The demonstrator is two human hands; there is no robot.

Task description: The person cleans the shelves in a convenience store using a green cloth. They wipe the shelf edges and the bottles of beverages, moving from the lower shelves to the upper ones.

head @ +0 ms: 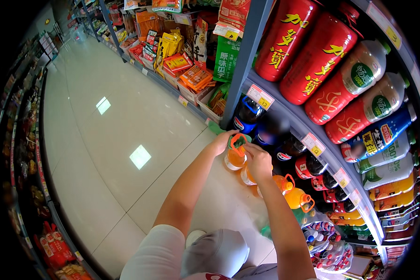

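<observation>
Orange drink bottles stand on the floor before the lower shelf. My left hand (221,143) is at the neck of the nearest orange drink bottle (235,160), with a green cloth (215,128) showing beside and beyond its fingers. My right hand (260,160) pinches the bottle's orange carry handle (238,144) from the other side. Part of the cloth shows through and around that handle. Just under my right hand, another orange bottle (247,176) is partly covered. Further right, a third orange bottle (295,198) leans with its handle outward.
Dark cola bottles (245,113) line the low shelf behind. Above them, a shelf edge with price tags (260,97) carries large red bottles (301,56). A grey upright post (245,63) divides this from packaged snacks (192,77). Shrink-wrapped bottle packs (322,234) stand at right. Tiled floor (101,147) runs left.
</observation>
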